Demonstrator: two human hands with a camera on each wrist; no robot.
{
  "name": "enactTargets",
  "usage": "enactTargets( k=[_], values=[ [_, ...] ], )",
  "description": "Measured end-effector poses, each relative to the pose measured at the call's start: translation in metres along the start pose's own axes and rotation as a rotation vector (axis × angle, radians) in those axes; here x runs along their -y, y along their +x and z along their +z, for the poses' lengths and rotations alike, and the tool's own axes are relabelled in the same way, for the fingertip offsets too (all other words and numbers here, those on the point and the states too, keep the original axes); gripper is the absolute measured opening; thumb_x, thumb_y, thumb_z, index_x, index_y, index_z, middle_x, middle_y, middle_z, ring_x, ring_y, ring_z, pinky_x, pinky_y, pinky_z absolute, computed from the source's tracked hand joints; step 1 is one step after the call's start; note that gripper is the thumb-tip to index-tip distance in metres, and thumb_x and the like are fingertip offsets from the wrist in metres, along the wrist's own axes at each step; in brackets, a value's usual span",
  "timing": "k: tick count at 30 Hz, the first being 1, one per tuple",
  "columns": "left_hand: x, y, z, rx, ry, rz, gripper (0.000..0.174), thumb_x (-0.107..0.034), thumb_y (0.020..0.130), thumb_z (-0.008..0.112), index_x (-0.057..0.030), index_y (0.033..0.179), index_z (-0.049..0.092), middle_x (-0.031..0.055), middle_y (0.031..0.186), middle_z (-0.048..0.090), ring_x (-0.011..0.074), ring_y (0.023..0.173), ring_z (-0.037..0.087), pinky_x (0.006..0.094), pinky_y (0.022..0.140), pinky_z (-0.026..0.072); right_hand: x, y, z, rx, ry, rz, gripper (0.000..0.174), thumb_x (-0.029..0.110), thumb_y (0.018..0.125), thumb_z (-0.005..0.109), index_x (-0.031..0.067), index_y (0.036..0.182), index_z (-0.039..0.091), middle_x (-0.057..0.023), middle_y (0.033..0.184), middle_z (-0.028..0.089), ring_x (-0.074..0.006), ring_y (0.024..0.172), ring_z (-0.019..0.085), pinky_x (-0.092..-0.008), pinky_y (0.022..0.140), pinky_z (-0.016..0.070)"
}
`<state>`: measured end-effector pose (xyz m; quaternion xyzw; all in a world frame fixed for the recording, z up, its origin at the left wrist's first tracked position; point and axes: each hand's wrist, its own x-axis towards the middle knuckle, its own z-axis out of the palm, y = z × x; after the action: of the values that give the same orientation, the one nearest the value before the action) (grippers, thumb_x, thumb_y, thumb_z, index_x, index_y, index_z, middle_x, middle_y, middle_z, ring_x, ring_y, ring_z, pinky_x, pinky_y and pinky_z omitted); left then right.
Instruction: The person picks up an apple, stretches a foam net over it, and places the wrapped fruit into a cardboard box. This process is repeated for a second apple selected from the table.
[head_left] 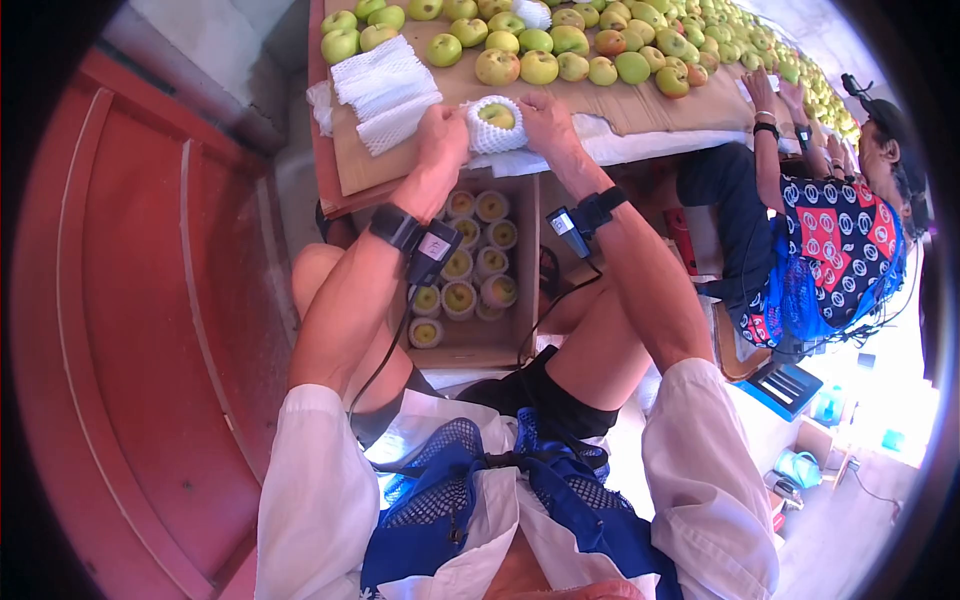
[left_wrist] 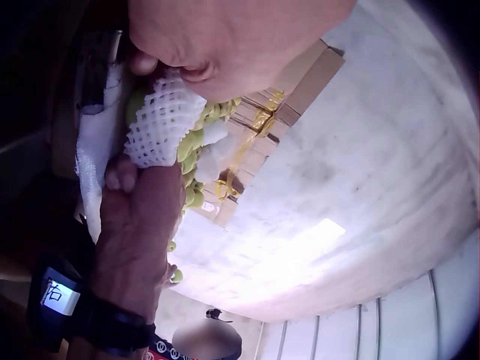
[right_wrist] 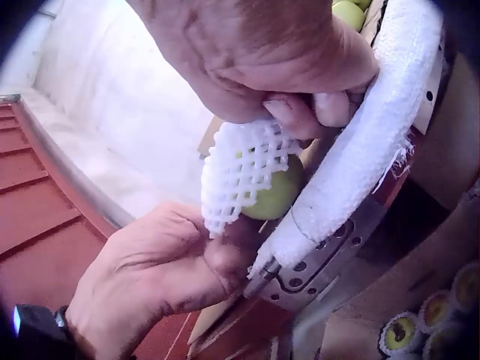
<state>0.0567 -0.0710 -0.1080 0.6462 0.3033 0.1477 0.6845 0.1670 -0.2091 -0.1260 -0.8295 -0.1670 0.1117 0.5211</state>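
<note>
A green apple sits in a white foam net at the table's near edge. The left hand pinches the net's left side and the right hand its right side. In the right wrist view, the net covers part of the apple, whose lower side shows bare between the right hand and the left hand. From the left wrist, the net appears between the left hand and right hand; fingertips are partly hidden.
Flat foam nets lie left of the hands on cardboard. Many loose apples spread behind. Below the edge stands a box of netted apples. Another person sits at the right, hands at the table.
</note>
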Motion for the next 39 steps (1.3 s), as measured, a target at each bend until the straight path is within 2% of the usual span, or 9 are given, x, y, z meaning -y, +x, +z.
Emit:
enactTargets(
  k=[6, 9, 12, 15, 18, 21, 30, 36, 39],
  values=[
    [0.021, 0.012, 0.004, -0.085, 0.140, 0.097, 0.023, -0.020, 0.100, 0.058, 0.0005, 0.110, 0.057, 0.0053, 0.082, 0.063, 0.0121, 0.057, 0.056, 0.0266, 0.044, 0.0436, -0.020, 0.007, 0.000, 0.033, -0.034, -0.106, 0.031, 0.027, 0.100, 0.058, -0.0011, 0.109, 0.069, -0.0033, 0.083, 0.066, -0.0096, 0.058, 0.055, -0.0260, 0.048, 0.0417],
    [0.008, -0.004, 0.002, -0.027, -0.090, 0.057, 0.022, -0.017, 0.100, 0.056, 0.0011, 0.114, 0.056, 0.0069, 0.087, 0.064, 0.0142, 0.061, 0.059, 0.0285, 0.046, 0.0462, 0.029, -0.029, -0.019, 0.174, 0.495, 0.208, 0.027, 0.026, 0.099, 0.061, 0.0010, 0.100, 0.069, -0.0051, 0.075, 0.065, -0.0133, 0.062, 0.060, -0.0286, 0.048, 0.0431],
    [0.000, -0.011, 0.000, 0.002, -0.257, 0.035, 0.022, -0.014, 0.101, 0.054, 0.0014, 0.116, 0.055, 0.0087, 0.093, 0.064, 0.0161, 0.068, 0.063, 0.0308, 0.050, 0.0500, 0.033, -0.035, -0.021, 0.192, 0.676, 0.197, 0.024, 0.028, 0.102, 0.060, 0.0052, 0.099, 0.066, 0.0017, 0.071, 0.058, -0.0054, 0.056, 0.049, -0.0220, 0.042, 0.0305],
    [-0.008, -0.015, -0.002, 0.005, -0.395, 0.022, 0.021, -0.014, 0.102, 0.053, 0.0015, 0.116, 0.054, 0.0106, 0.099, 0.064, 0.0176, 0.075, 0.064, 0.0331, 0.056, 0.0536, 0.040, -0.038, -0.016, 0.190, 0.751, 0.208, 0.027, 0.028, 0.102, 0.058, 0.0027, 0.102, 0.066, -0.0014, 0.075, 0.061, -0.0089, 0.058, 0.053, -0.0256, 0.044, 0.0373],
    [-0.009, -0.018, -0.005, 0.014, -0.407, 0.042, 0.020, -0.014, 0.103, 0.054, 0.0016, 0.116, 0.054, 0.0117, 0.102, 0.064, 0.0186, 0.081, 0.065, 0.0354, 0.063, 0.0561, 0.050, -0.037, -0.008, 0.036, 0.322, 0.065, 0.033, 0.031, 0.104, 0.053, 0.0004, 0.105, 0.065, -0.0042, 0.074, 0.063, -0.0126, 0.058, 0.056, -0.0292, 0.046, 0.0423],
    [-0.005, -0.012, -0.004, 0.005, -0.368, 0.124, 0.019, -0.012, 0.103, 0.053, 0.0018, 0.115, 0.054, 0.0121, 0.104, 0.064, 0.0188, 0.088, 0.066, 0.0353, 0.071, 0.0570, 0.057, -0.039, -0.013, 0.041, 0.085, 0.004, 0.038, 0.033, 0.105, 0.049, -0.0014, 0.107, 0.064, -0.0060, 0.072, 0.063, -0.0165, 0.057, 0.058, -0.0322, 0.049, 0.0459],
    [-0.011, -0.015, -0.003, -0.014, -0.357, 0.171, 0.020, -0.009, 0.102, 0.054, 0.0050, 0.115, 0.054, 0.0123, 0.108, 0.064, 0.0163, 0.095, 0.064, 0.0300, 0.083, 0.0538, 0.070, -0.054, -0.023, 0.235, 0.554, 0.044, 0.039, 0.038, 0.107, 0.044, 0.0035, 0.102, 0.062, -0.0026, 0.069, 0.057, -0.0086, 0.052, 0.050, -0.0224, 0.043, 0.0352],
    [-0.024, -0.024, -0.008, -0.006, -0.371, 0.204, 0.020, -0.009, 0.102, 0.054, 0.0052, 0.116, 0.054, 0.0122, 0.109, 0.064, 0.0163, 0.096, 0.064, 0.0297, 0.084, 0.0536, 0.093, -0.061, -0.031, 0.347, 0.602, 0.155, 0.041, 0.043, 0.100, 0.058, 0.0025, 0.105, 0.062, -0.0033, 0.083, 0.061, -0.0090, 0.064, 0.054, -0.0214, 0.046, 0.0330],
    [-0.022, -0.022, -0.010, 0.002, -0.392, 0.218, 0.020, -0.009, 0.102, 0.055, 0.0052, 0.115, 0.054, 0.0120, 0.108, 0.064, 0.0164, 0.096, 0.064, 0.0293, 0.083, 0.0540, 0.098, -0.067, -0.032, 0.364, 0.453, 0.082, 0.041, 0.042, 0.097, 0.063, 0.0031, 0.108, 0.063, -0.0020, 0.087, 0.062, -0.0085, 0.068, 0.056, -0.0209, 0.047, 0.0322]
  ],
)
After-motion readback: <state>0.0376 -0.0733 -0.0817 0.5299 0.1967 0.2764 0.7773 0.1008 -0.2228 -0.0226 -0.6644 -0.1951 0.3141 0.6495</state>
